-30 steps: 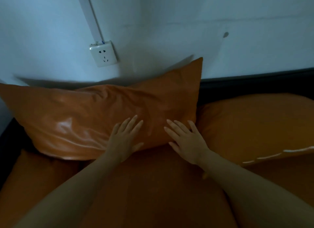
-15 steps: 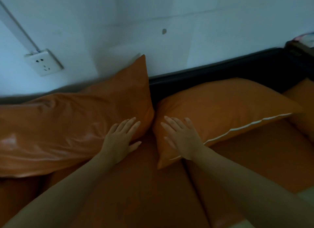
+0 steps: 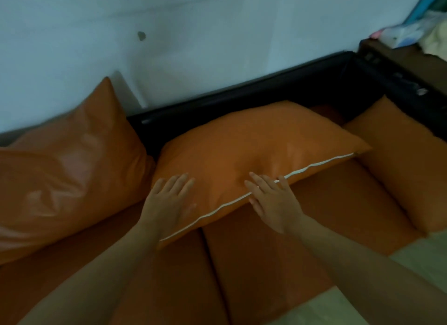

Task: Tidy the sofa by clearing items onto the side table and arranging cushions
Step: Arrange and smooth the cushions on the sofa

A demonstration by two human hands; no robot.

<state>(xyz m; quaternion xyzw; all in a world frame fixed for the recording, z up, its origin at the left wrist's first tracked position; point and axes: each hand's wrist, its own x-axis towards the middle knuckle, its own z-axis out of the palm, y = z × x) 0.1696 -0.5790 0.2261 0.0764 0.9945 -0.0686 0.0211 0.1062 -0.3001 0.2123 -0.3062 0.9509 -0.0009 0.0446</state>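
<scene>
Head view shows us leaning over an orange sofa (image 3: 278, 252) with both bare arms stretched forward. Our left hand (image 3: 167, 203) lies flat, fingers spread and grip released, on the near left part of the middle cushion (image 3: 242, 155). Our right hand (image 3: 273, 201) also lies flat with its grip released, palm down across the cushion's front edge, where a white piping line (image 3: 314, 166) runs along the seam; its fingers reach over that line onto the cushion's top face. Neither hand is clasping anything.

We see the middle cushion lying tilted on the seat, its back edge leaning toward the sofa's dark frame (image 3: 242, 102) that runs along the pale wall (image 3: 217, 34). Just beside it on the left stands a second, glossier orange cushion (image 3: 67, 174), propped against the wall with one corner pointing up; the two cushions look to be touching or nearly so at their near corners. A third orange cushion (image 3: 399, 167) sits at the right end of the sofa, close to the middle cushion's right corner.

Beyond the right end of the frame we make out a dark side tabletop (image 3: 411, 60) carrying blurred pale items (image 3: 406, 31) that we cannot identify. A strip of light floor (image 3: 423, 257) shows at the lower right.
</scene>
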